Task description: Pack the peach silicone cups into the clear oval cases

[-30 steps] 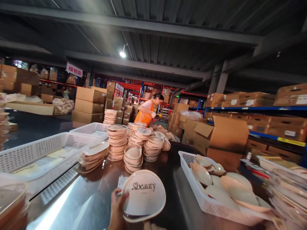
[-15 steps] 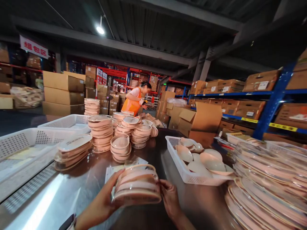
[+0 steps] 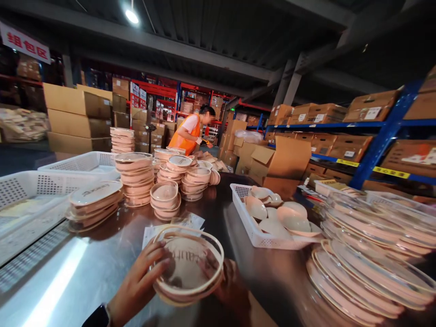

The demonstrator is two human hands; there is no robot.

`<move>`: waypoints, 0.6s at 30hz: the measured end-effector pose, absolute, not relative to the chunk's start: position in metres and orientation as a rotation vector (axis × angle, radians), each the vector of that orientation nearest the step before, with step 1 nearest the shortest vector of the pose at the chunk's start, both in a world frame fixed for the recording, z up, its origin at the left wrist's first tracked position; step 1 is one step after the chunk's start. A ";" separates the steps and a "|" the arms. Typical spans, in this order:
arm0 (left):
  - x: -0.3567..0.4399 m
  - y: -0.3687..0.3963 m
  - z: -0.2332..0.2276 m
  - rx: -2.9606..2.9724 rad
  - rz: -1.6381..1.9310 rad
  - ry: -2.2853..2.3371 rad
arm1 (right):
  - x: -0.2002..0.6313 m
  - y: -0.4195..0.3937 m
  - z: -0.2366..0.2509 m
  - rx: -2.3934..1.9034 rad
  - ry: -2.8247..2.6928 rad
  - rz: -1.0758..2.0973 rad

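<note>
Between my two hands is a round, clear plastic box [image 3: 190, 268] with a pale rim, peach-coloured contents and dark lettering on its face. It is tilted toward me above the metal table [image 3: 102, 277]. My left hand [image 3: 145, 272] grips its left edge, fingers over the front. My right hand [image 3: 228, 284] is closed around the right edge, partly seen through the clear plastic. Behind the box, printed papers [image 3: 190, 221] lie on the table. Several stacks of similar round boxes [image 3: 134, 179] stand beyond it.
A white basket [image 3: 264, 240] of peach, cup-shaped pads sits right of centre. Tall stacks of clear round boxes [image 3: 361, 272] stand at the near right. White perforated trays [image 3: 37, 181] are at left. A co-worker in an orange vest [image 3: 182, 136] bends at the far end, near cardboard boxes [image 3: 78, 118].
The box has been turned from its side so its lettered face now tilts up toward me. My left fingers have moved onto its front, and my right hand wraps further around it. The view has shifted slightly.
</note>
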State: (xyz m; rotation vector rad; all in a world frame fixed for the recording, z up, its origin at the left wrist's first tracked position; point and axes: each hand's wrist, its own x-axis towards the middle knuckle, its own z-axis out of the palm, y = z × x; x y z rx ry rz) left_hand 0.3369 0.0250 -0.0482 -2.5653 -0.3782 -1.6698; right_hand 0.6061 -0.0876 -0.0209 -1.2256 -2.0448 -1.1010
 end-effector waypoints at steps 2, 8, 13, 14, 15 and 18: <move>0.337 0.023 -0.054 -2.516 -1.661 -0.358 | 0.607 -0.092 -0.020 -1.137 -1.954 -1.200; 0.326 0.029 -0.054 -2.488 -1.535 -0.379 | 0.610 -0.091 0.006 -0.795 -1.945 -1.143; 0.303 0.058 -0.045 -2.387 -1.504 -0.482 | 0.624 -0.083 0.019 -0.705 -2.049 -1.154; 0.298 0.064 -0.044 -2.368 -1.495 -0.508 | 0.629 -0.083 0.019 -0.696 -2.079 -1.155; 0.292 0.070 -0.042 -2.337 -1.490 -0.525 | 0.635 -0.081 0.019 -0.716 -2.098 -1.142; 0.272 0.086 -0.034 -2.162 -1.473 -0.552 | 0.656 -0.075 0.013 -0.866 -1.998 -1.034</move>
